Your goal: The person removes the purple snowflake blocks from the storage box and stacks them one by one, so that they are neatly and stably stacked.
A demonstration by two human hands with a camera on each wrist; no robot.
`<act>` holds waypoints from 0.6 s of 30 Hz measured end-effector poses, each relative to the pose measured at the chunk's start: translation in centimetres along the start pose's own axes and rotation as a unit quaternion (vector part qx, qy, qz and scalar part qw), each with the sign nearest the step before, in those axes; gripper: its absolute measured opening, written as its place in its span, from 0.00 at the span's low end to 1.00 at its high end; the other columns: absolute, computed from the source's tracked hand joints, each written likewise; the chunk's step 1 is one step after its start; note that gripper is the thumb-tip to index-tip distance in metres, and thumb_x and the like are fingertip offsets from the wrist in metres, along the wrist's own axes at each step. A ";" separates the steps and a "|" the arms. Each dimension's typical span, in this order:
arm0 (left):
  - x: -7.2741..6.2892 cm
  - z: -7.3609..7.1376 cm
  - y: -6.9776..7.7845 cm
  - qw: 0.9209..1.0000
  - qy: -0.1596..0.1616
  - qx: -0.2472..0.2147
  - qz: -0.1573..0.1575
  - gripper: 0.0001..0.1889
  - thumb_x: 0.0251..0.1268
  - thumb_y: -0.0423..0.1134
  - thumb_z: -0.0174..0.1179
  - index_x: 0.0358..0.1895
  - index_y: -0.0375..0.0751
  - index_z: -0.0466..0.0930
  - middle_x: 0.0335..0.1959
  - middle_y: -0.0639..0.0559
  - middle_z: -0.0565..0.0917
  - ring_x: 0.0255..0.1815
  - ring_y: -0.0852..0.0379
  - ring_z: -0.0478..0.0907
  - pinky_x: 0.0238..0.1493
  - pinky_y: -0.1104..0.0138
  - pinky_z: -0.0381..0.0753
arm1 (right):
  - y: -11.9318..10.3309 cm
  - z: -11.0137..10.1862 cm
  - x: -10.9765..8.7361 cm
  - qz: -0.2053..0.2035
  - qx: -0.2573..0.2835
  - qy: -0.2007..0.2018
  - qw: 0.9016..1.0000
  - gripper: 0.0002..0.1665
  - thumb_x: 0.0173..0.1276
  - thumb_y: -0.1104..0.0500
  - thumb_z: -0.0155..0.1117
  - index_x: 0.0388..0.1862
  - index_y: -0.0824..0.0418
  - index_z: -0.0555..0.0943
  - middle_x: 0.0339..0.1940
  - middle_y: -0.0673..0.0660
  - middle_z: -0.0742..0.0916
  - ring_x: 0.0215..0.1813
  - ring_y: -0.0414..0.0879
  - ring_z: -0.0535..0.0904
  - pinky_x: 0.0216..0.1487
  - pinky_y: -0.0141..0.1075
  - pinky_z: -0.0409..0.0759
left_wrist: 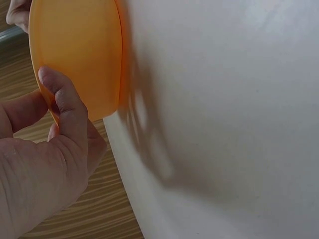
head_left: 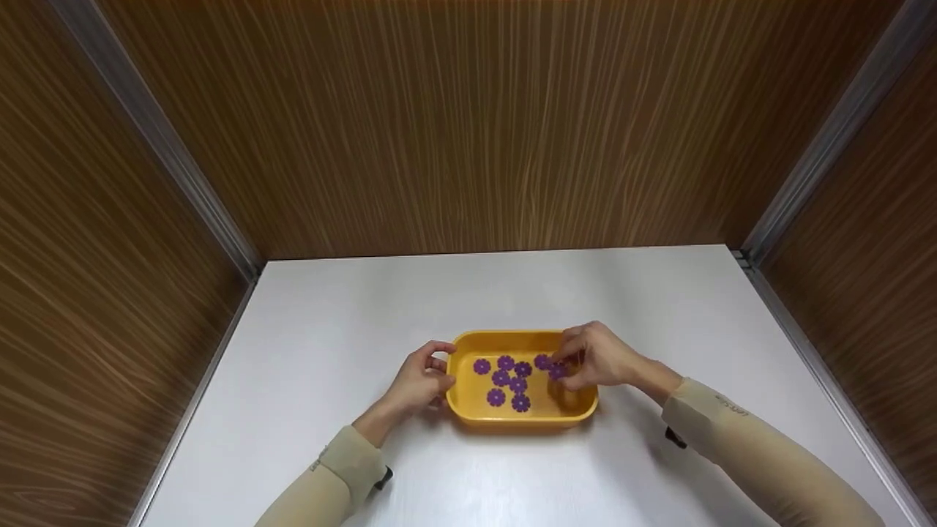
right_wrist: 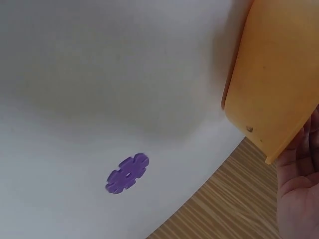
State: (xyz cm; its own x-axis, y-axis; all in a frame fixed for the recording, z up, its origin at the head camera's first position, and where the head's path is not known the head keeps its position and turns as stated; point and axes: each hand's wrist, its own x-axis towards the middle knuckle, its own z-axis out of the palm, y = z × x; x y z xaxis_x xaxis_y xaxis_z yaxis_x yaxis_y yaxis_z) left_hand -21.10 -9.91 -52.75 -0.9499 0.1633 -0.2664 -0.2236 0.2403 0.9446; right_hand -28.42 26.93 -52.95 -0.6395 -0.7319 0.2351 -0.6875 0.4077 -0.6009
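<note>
Fingertips of the right hand (head_left: 602,357) lost in the yellow tray (head_left: 523,422).
From where I stand, it partly covers the nearest purple pieces (head_left: 542,362), and I can't tell if it pinches one; in its wrist view the tray wall hides them. Beyond the left hand (head_left: 419,382), that wrist's view cuts the tray off. Lettering (head_left: 732,406) on the sleeves (head_left: 754,443) behind both hands is too small to read.

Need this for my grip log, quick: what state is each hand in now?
Left hand: closed, holding the yellow tray by its rim.
Right hand: curled over purple pieces; whether it grips one cannot be told.
</note>
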 end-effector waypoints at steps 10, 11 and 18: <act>0.0 0.0 -0.2 1.000 0.006 0.005 -0.001 0.31 0.67 0.24 0.66 0.75 0.40 0.76 0.47 0.47 0.75 0.35 0.56 0.80 0.31 0.64 0.91 | 0.4 -0.7 -0.9 -0.011 0.007 0.039 0.999 0.17 0.51 0.62 0.89 0.42 0.58 0.98 0.33 0.52 0.94 0.32 0.43 0.83 0.33 0.28 0.85; 0.0 0.0 -0.2 1.000 0.005 0.004 0.000 0.31 0.68 0.24 0.66 0.75 0.39 0.76 0.47 0.47 0.75 0.35 0.56 0.79 0.30 0.64 0.90 | 0.4 -0.7 -1.0 -0.016 0.005 0.044 0.999 0.17 0.51 0.62 0.89 0.42 0.58 0.98 0.33 0.52 0.94 0.31 0.45 0.84 0.32 0.28 0.84; 0.0 0.1 -0.2 1.000 0.000 -0.008 0.006 0.31 0.68 0.23 0.64 0.74 0.38 0.75 0.47 0.47 0.75 0.33 0.57 0.77 0.28 0.65 0.85 | 1.0 -1.2 -1.8 -0.033 0.002 0.064 0.997 0.17 0.52 0.62 0.85 0.43 0.60 0.98 0.32 0.52 0.93 0.29 0.49 0.87 0.27 0.27 0.83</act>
State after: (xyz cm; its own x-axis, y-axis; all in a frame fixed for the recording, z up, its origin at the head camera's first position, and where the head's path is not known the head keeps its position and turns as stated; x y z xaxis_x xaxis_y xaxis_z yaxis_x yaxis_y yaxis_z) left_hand -21.08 -9.89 -53.00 -0.9528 0.1652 -0.2547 -0.2155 0.2232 0.9507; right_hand -28.39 29.38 -53.06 -0.6322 -0.6808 0.3699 -0.7284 0.3593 -0.5834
